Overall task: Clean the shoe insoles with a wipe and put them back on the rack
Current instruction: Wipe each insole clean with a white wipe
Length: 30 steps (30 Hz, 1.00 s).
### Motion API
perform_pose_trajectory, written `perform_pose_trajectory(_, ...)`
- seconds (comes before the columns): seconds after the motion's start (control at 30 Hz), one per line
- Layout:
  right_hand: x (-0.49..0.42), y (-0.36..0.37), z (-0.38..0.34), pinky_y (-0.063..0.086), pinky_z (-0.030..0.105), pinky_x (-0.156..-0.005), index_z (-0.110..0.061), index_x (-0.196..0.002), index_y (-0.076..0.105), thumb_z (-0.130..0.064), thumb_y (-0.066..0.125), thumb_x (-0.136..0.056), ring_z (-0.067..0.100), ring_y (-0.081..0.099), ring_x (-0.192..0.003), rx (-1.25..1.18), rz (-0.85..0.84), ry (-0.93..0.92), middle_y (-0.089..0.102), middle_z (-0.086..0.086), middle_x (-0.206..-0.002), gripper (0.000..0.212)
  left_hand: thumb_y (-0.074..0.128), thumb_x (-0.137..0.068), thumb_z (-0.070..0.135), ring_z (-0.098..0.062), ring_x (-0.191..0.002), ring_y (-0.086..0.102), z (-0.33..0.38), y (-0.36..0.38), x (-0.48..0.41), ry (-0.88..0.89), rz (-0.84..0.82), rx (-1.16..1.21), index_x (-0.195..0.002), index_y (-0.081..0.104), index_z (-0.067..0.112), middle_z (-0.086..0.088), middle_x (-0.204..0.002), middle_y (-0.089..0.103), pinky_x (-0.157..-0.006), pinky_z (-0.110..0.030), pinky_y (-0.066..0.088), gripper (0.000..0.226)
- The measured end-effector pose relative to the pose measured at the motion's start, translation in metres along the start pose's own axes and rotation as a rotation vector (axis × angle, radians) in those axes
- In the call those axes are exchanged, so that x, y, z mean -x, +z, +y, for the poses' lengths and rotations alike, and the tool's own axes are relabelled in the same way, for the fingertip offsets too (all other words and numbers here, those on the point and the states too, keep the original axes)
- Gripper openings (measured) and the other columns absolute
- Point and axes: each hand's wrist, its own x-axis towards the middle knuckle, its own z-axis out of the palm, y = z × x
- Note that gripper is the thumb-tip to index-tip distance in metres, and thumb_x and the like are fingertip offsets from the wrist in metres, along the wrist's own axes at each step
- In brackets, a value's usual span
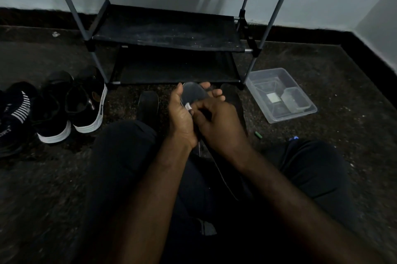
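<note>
Insole (194,92), grey and held toe-end up, is gripped in the left hand (182,117) just in front of the shoe rack (167,27), level with its lowest shelf. We see the left fingers (216,92) curled round the far edge, with the palm behind the near edge. The right hand (217,122) is closed over the insole's lower half, its fingers bent round a white wipe (188,106), of which only a small corner shows against the left palm. We are looking down at a person seated on the dark floor (322,156) facing the rack, legs in black trousers.

A second insole (148,102) lies on the floor in front of the rack, left of the hands, and a third insole (234,100) lies to their right. Left of the rack stand black sneakers with white soles (88,109) and, further out, a black shoe with white stripes (17,111). Right of the rack's front leg lies a clear plastic container (300,113).
</note>
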Motion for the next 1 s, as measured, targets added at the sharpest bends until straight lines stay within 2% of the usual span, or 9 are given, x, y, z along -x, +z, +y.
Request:
perform_pose_trajectory(0.17, -0.016, -0.011, 0.018, 0.053, 0.039, -0.072, -0.023, -0.092, 0.070, -0.036, 0.056, -0.095, 0.018, 0.066, -0.081, 0.309, 0.145, 0.080, 0.070, -0.004, -0.090, 0.019, 0.032, -0.096, 0.051, -0.027, -0.084, 0.066, -0.002, 0.004, 0.000, 0.028, 0.010, -0.021, -0.099, 0.064, 0.002, -0.017, -0.089, 0.068, -0.087, -0.039, 0.052, 0.059)
perform_pose_trajectory(0.33, -0.002, -0.002, -0.005, 0.054, 0.036, -0.069, -0.015, -0.089, 0.075, -0.017, 0.063, -0.091, 0.013, 0.068, -0.075, 0.025, -0.006, -0.047, 0.073, 0.000, -0.084, 0.012, 0.025, -0.097, 0.053, -0.034, -0.097, 0.066, 0.003, 0.000, -0.001, 0.019, 0.001, -0.002, -0.105, 0.062, 0.003, -0.024, -0.102, 0.068, -0.097, -0.046, 0.047, 0.063)
perform_pose_trajectory(0.4, -0.005, -0.004, 0.000, 0.054, 0.037, -0.070, -0.018, -0.090, 0.075, -0.022, 0.063, -0.091, 0.013, 0.067, -0.077, 0.059, 0.001, -0.068, 0.072, -0.001, -0.086, 0.012, 0.026, -0.096, 0.053, -0.034, -0.099, 0.064, 0.003, 0.001, 0.000, 0.018, 0.000, 0.017, -0.104, 0.062, 0.003, -0.024, -0.104, 0.066, -0.100, -0.047, 0.045, 0.062)
perform_pose_trajectory(0.53, -0.021, -0.010, 0.023, 0.051, 0.038, -0.073, -0.023, -0.093, 0.070, -0.038, 0.056, -0.094, 0.019, 0.063, -0.084, 0.340, 0.163, 0.074, 0.067, -0.002, -0.092, 0.020, 0.034, -0.096, 0.048, -0.029, -0.098, 0.062, -0.004, 0.006, 0.000, 0.028, 0.020, 0.018, -0.104, 0.062, 0.002, -0.019, -0.105, 0.063, -0.100, -0.043, 0.045, 0.056)
perform_pose_trajectory(0.7, -0.005, -0.001, 0.000, 0.051, 0.029, -0.067, -0.015, -0.085, 0.074, -0.018, 0.063, -0.092, 0.008, 0.064, -0.073, 0.000, -0.008, -0.060, 0.072, -0.001, -0.082, 0.013, 0.027, -0.097, 0.052, -0.035, -0.101, 0.065, 0.000, -0.003, -0.004, -0.014, 0.023, 0.022, -0.109, 0.063, 0.004, -0.025, -0.109, 0.068, -0.099, -0.048, 0.046, 0.061)
perform_pose_trajectory(0.77, -0.009, -0.003, 0.007, 0.053, 0.032, -0.069, -0.018, -0.088, 0.074, -0.024, 0.064, -0.092, 0.009, 0.065, -0.075, 0.052, -0.003, -0.080, 0.072, -0.002, -0.085, 0.013, 0.029, -0.096, 0.051, -0.034, -0.102, 0.064, 0.001, 0.001, -0.002, -0.023, 0.023, 0.051, -0.108, 0.063, 0.003, -0.025, -0.112, 0.066, -0.101, -0.047, 0.044, 0.060)
perform_pose_trajectory(0.87, -0.024, -0.012, 0.025, 0.053, 0.038, -0.073, -0.024, -0.092, 0.071, -0.039, 0.058, -0.093, 0.014, 0.065, -0.083, 0.250, 0.135, 0.029, 0.070, -0.005, -0.092, 0.020, 0.033, -0.096, 0.047, -0.030, -0.100, 0.061, -0.002, 0.007, -0.001, 0.006, 0.048, 0.079, -0.106, 0.062, 0.002, -0.021, -0.111, 0.062, -0.106, -0.046, 0.040, 0.054)
perform_pose_trajectory(0.93, -0.021, -0.009, 0.024, 0.053, 0.037, -0.073, -0.023, -0.091, 0.072, -0.036, 0.058, -0.093, 0.014, 0.065, -0.081, 0.255, 0.119, 0.046, 0.070, -0.005, -0.090, 0.019, 0.033, -0.097, 0.048, -0.031, -0.098, 0.063, -0.002, 0.007, -0.001, -0.004, 0.053, 0.060, -0.107, 0.063, 0.003, -0.020, -0.106, 0.065, -0.104, -0.046, 0.042, 0.055)
perform_pose_trajectory(1.0, -0.010, -0.003, 0.012, 0.052, 0.034, -0.070, -0.018, -0.088, 0.074, -0.025, 0.061, -0.093, 0.010, 0.065, -0.076, 0.113, 0.012, -0.019, 0.072, -0.002, -0.085, 0.015, 0.029, -0.097, 0.050, -0.033, -0.097, 0.065, 0.001, 0.002, -0.001, -0.015, 0.050, 0.053, -0.110, 0.060, 0.004, -0.022, -0.105, 0.068, -0.100, -0.046, 0.045, 0.057)
